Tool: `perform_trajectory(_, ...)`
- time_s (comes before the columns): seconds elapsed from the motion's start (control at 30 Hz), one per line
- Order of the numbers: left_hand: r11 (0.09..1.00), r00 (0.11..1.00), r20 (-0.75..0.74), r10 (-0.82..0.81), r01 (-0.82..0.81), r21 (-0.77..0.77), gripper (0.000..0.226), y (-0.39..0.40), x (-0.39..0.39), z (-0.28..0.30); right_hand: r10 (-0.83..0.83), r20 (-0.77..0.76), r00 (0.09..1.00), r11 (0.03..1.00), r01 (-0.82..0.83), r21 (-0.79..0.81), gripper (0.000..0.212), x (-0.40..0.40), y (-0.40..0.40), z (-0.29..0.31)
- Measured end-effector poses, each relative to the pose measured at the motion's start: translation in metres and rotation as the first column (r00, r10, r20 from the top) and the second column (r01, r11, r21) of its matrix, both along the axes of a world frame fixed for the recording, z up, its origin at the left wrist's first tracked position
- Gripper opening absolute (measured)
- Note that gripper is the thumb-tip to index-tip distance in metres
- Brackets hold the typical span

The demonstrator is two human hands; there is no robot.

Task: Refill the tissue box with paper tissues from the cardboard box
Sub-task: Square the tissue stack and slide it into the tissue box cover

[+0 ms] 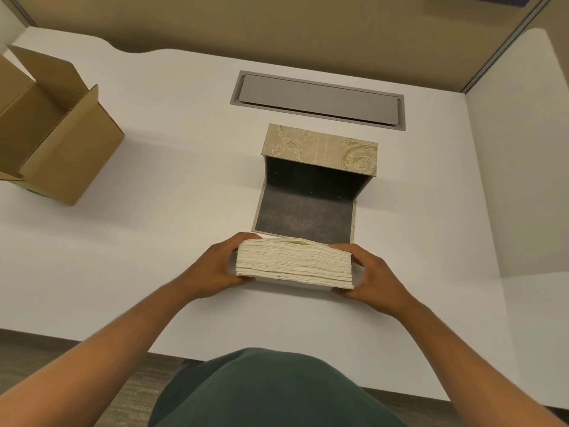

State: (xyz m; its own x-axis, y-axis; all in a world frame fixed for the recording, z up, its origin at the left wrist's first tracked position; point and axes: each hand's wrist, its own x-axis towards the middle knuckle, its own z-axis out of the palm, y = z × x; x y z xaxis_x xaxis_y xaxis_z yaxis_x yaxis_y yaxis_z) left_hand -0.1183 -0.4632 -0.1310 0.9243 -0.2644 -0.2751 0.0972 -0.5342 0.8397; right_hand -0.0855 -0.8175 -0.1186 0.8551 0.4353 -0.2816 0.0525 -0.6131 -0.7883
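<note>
A thick stack of white paper tissues point(294, 262) is held just above the white table, in front of me. My left hand point(215, 266) grips its left end and my right hand point(369, 278) grips its right end. Directly beyond the stack stands the tissue box point(320, 149), beige with a gold floral pattern, lying on its side. Its dark-lined flap point(304, 214) is folded down flat towards me, and the dark inside looks empty. The brown cardboard box point(61, 140) stands at the far left with its flaps up; its contents are hidden.
The white table point(169, 186) has a grey cable hatch point(317, 98) set in it behind the tissue box. A white partition wall point(517, 149) rises along the right side. The table's near edge runs just in front of my body.
</note>
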Motion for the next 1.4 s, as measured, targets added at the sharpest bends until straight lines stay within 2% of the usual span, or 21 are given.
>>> perform_trajectory(0.13, 0.999, 1.000, 0.002, 0.016, -0.016, -0.037, 0.072, 0.002, 0.001, 0.003, -0.032, -0.013, 0.999, 0.999, 0.032, 0.003, 0.068, -0.001, 0.000, 0.002)
perform_trajectory(0.27, 0.997, 0.997, -0.031, 0.066, -0.067, -0.046, 0.075, 0.003, -0.003, -0.001, -0.089, -0.054, 0.995, 0.995, 0.091, 0.033, 0.070, -0.006, -0.004, -0.002)
perform_trajectory(0.37, 0.961, 0.972, -0.128, 0.199, -0.219, -0.167, 0.075, 0.003, 0.003, 0.004, -0.182, -0.190, 0.965, 0.972, 0.206, 0.114, 0.064, -0.005, -0.005, 0.006)
perform_trajectory(0.43, 0.914, 0.942, -0.201, 0.269, -0.315, -0.256, 0.069, 0.000, 0.013, 0.013, -0.251, -0.320, 0.914, 0.923, 0.325, 0.204, 0.056, 0.001, -0.003, 0.015)
perform_trajectory(0.5, 0.894, 0.927, -0.237, 0.291, -0.351, -0.278, 0.057, -0.006, 0.026, 0.022, -0.318, -0.403, 0.858, 0.859, 0.441, 0.259, 0.048, 0.010, 0.002, 0.023)
perform_trajectory(0.63, 0.859, 0.887, -0.301, 0.350, -0.432, -0.275, 0.044, -0.022, 0.057, 0.029, -0.456, -0.456, 0.764, 0.769, 0.597, 0.229, 0.023, 0.038, 0.019, 0.037)
perform_trajectory(0.73, 0.838, 0.852, -0.322, 0.413, -0.494, -0.232, 0.035, -0.031, 0.083, 0.029, -0.551, -0.471, 0.689, 0.719, 0.678, 0.151, 0.013, 0.058, 0.030, 0.040)
perform_trajectory(0.93, 0.814, 0.794, -0.355, 0.494, -0.566, -0.133, 0.035, -0.039, 0.106, 0.022, -0.649, -0.478, 0.591, 0.685, 0.727, -0.031, 0.014, 0.071, 0.046, 0.040)
perform_trajectory(1.07, 0.787, 0.766, -0.334, 0.550, -0.609, -0.101, 0.016, -0.046, 0.105, 0.028, -0.707, -0.450, 0.545, 0.636, 0.769, -0.068, 0.013, 0.075, 0.048, 0.039)
perform_trajectory(1.13, 0.771, 0.752, -0.320, 0.576, -0.630, -0.091, 0.017, -0.050, 0.103, 0.032, -0.719, -0.457, 0.524, 0.613, 0.787, -0.062, 0.017, 0.075, 0.049, 0.040)
perform_trajectory(1.27, 0.756, 0.731, -0.287, 0.619, -0.654, -0.033, 0.018, -0.061, 0.099, 0.038, -0.728, -0.444, 0.522, 0.609, 0.790, -0.069, 0.012, 0.076, 0.050, 0.037)
perform_trajectory(1.4, 0.784, 0.761, -0.241, 0.603, -0.621, 0.000, 0.026, -0.067, 0.093, 0.041, -0.720, -0.419, 0.553, 0.629, 0.776, -0.056, 0.029, 0.077, 0.051, 0.034)
